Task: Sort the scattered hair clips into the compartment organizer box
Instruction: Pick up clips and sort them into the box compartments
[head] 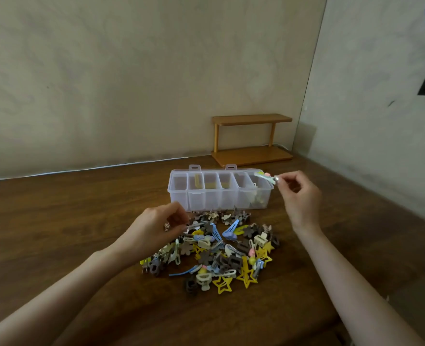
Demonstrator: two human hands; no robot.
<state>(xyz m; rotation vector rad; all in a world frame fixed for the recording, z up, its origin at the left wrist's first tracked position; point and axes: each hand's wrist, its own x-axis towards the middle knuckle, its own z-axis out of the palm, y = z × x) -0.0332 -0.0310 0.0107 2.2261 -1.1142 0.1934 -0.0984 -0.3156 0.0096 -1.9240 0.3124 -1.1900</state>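
1. My right hand (298, 193) is raised at the right end of the clear box (206, 198). Its fingers (285, 178) are curled in, with thumb and forefinger pinched tight on one end of a pale green clip (263, 176) that has a pink bit on it.
2. That clip sticks out to the left from my fingertips, above the rightmost compartment of the box and clear of what lies inside.
3. My left hand (161, 222) is low at the far left edge of the pile of clips (219, 253). The fingers are curled, with the tips closed on a silver snap clip (194, 226).
4. The silver clip is at the pile's edge. I cannot tell whether it is lifted off the others or resting on them.
5. There is a ring (166, 226) on my left hand.
6. The box sits open on the brown tabletop (56, 233), just beyond the pile, with six compartments in a row from left to right. The far edge of the pile reaches its near wall.
7. The rightmost compartment holds a few pale clips. The second from the left holds a yellowish clip standing upright, and there is something yellowish low in the middle compartments. The leftmost looks bare.
8. The pile lies between my two forearms: yellow stars, brown flowers, blue snap clips and cream claw clips, all mixed.
9. A small wooden shelf (251, 141) stands far right against the wall, and a white cable (81, 169) runs along the tabletop's far edge.
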